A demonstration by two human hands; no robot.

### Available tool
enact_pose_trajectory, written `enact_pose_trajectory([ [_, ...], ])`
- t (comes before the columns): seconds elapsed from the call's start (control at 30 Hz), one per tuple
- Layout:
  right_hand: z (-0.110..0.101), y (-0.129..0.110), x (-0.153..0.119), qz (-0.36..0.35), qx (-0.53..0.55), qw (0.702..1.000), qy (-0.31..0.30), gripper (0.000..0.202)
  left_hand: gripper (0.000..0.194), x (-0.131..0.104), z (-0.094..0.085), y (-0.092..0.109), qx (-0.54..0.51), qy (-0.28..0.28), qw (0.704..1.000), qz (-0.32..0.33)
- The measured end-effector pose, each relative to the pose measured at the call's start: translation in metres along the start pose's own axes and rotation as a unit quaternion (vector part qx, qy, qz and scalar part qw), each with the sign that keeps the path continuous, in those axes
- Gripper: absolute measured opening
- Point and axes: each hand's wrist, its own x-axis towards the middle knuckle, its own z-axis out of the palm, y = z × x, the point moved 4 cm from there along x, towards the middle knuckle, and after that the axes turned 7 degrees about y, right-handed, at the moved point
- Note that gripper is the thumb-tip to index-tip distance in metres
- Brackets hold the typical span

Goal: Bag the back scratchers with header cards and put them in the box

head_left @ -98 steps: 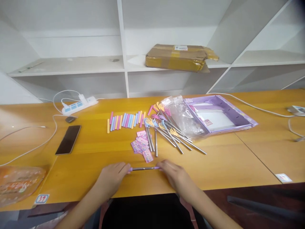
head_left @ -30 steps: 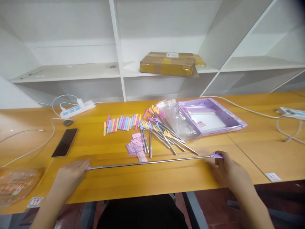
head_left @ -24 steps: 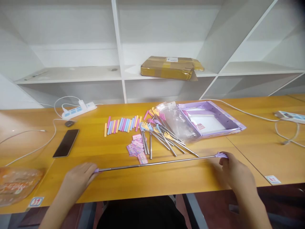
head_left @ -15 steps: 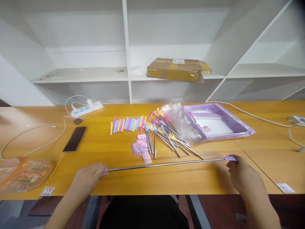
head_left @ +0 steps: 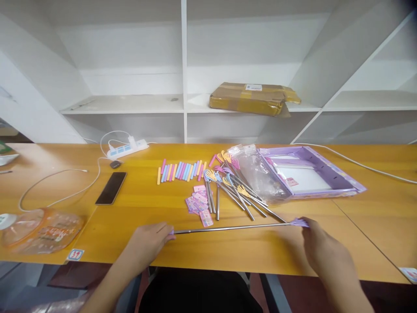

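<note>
Spanning the gap between both hands, a slim metal scratcher (head_left: pixel 231 228) ran nearly parallel to the near edge of the table (head_left: pixel 228 252); whether it touched that surface could not be told. The left hand (head_left: pixel 150 240) pinched its purple handle end (head_left: pixel 172 234) in its fingers, while the right hand (head_left: pixel 325 248) pinched the tips of its purple claw (head_left: pixel 296 222). Toward the middle of the table lay a heap of other scratchers (head_left: pixel 243 190), with pink cards (head_left: pixel 206 217) beside it and a row of coloured tubes (head_left: pixel 180 171) behind the cards. An open purple box (head_left: pixel 321 163) stood right of the heap by the far edge, a clear bag (head_left: pixel 260 178) overlapping its left side.
</note>
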Motion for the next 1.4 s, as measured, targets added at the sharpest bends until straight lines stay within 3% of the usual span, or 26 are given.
enact_pose_trajectory([
  [0.23, -0.02, -0.16, 0.005, -0.212, 0.052, 0.976, 0.023, 0.035, 0.034, 0.022, 0.04, 0.035, 0.007, 0.028, 0.999, -0.025],
  [0.33, -0.023, -0.205, -0.006, -0.243, 0.093, 0.965, 0.021, 0.045, 0.034, 0.02, 0.05, 0.044, -0.034, 0.029, 0.998, -0.048],
  [0.43, -0.021, -0.227, -0.014, -0.234, 0.085, 0.969, 0.014, 0.049, 0.038, 0.014, 0.058, 0.049, -0.065, 0.034, 0.994, -0.079],
  [0.6, -0.023, -0.235, -0.017, -0.241, 0.093, 0.966, 0.013, 0.048, 0.039, 0.006, 0.062, 0.046, -0.079, 0.048, 0.991, -0.099],
  [0.83, -0.017, -0.231, -0.02, -0.25, 0.083, 0.965, -0.013, 0.05, 0.036, 0.01, 0.064, 0.041, -0.077, 0.017, 0.993, -0.087],
  [1.03, -0.015, -0.225, -0.003, -0.221, 0.13, 0.964, -0.078, 0.028, 0.038, 0.021, 0.068, 0.03, -0.082, -0.029, 0.995, -0.057],
  [1.2, -0.032, -0.227, 0.002, -0.282, 0.26, 0.922, -0.05, 0.037, 0.034, 0.02, 0.066, 0.035, -0.067, -0.033, 0.996, -0.041],
  [1.3, -0.035, -0.208, 0.005, -0.276, 0.279, 0.92, -0.018, 0.039, 0.03, 0.015, 0.054, 0.023, -0.025, -0.012, 0.999, -0.037],
  [1.4, -0.036, -0.168, 0.014, -0.245, 0.256, 0.934, 0.039, 0.043, 0.024, 0.008, 0.033, -0.007, 0.023, 0.045, 0.998, -0.03],
])
